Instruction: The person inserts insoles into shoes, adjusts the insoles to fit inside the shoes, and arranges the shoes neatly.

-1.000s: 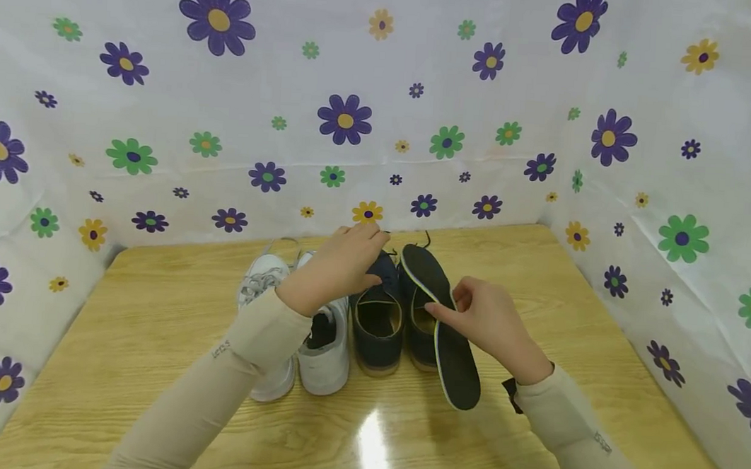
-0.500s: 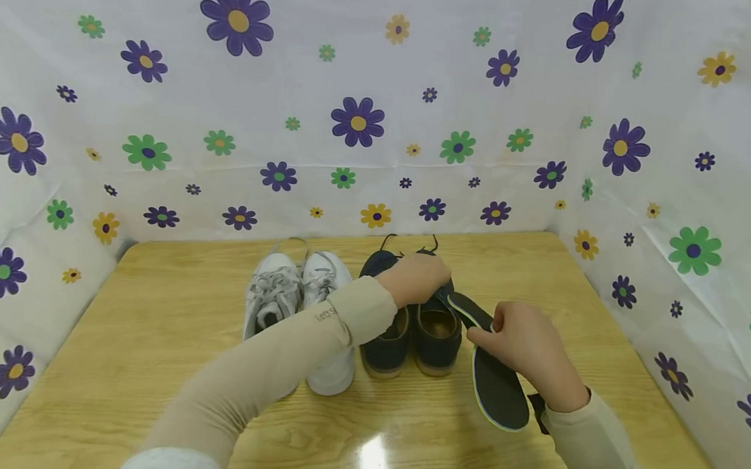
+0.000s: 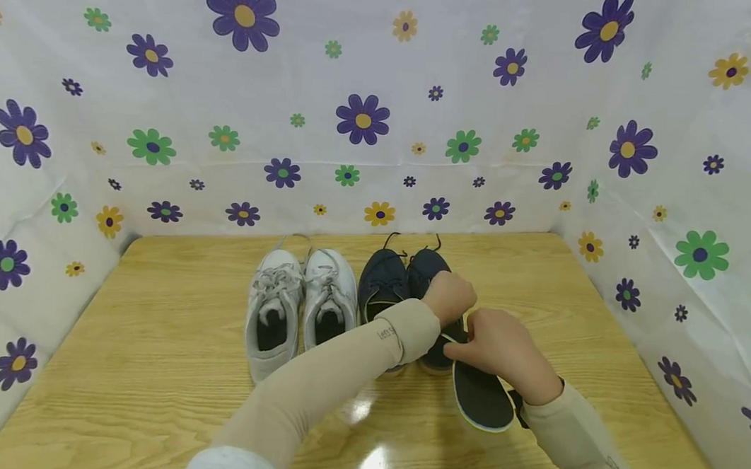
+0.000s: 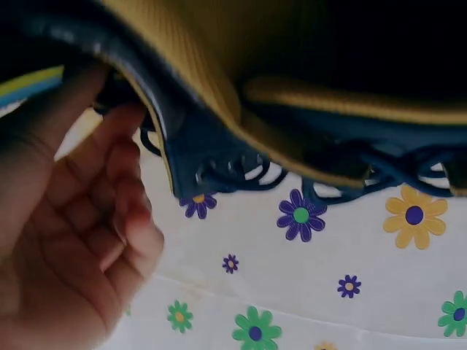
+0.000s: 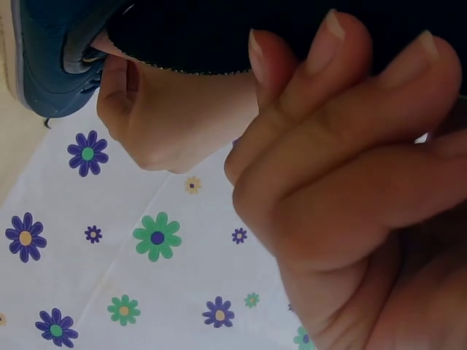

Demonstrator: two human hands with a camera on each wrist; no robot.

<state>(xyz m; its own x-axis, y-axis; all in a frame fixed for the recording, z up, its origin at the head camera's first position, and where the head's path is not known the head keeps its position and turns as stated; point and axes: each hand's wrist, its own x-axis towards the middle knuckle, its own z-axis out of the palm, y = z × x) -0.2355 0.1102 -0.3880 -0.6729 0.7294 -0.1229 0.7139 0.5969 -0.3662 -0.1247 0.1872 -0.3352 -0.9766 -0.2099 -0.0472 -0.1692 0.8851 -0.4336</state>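
A black insole (image 3: 484, 403) with a pale, coloured edge slants over the heel of the right-hand navy lace-up shoe (image 3: 426, 267). My right hand (image 3: 503, 347) grips it by its side, thumb on top; its front part is hidden at the shoe opening. Over that same shoe lies my left hand (image 3: 451, 296). In the left wrist view its thumb and fingers pinch a dark part of the shoe by the eyelet flap (image 4: 211, 157), probably the tongue. The right wrist view has the insole (image 5: 182, 36) above my left wrist, with the shoe toe (image 5: 51, 73) beyond.
The other navy shoe (image 3: 382, 274) stands just left, partly behind my left sleeve. Further left is a pair of white sneakers, one (image 3: 273, 314) beside the other (image 3: 331, 289). A flower-printed cloth (image 3: 320, 83) walls the wooden table (image 3: 152, 364) at back and sides.
My left hand has moved right from above the shoes onto the right navy shoe and now pinches it. The right hand swung the insole out right, then brought its front end to the shoe opening.
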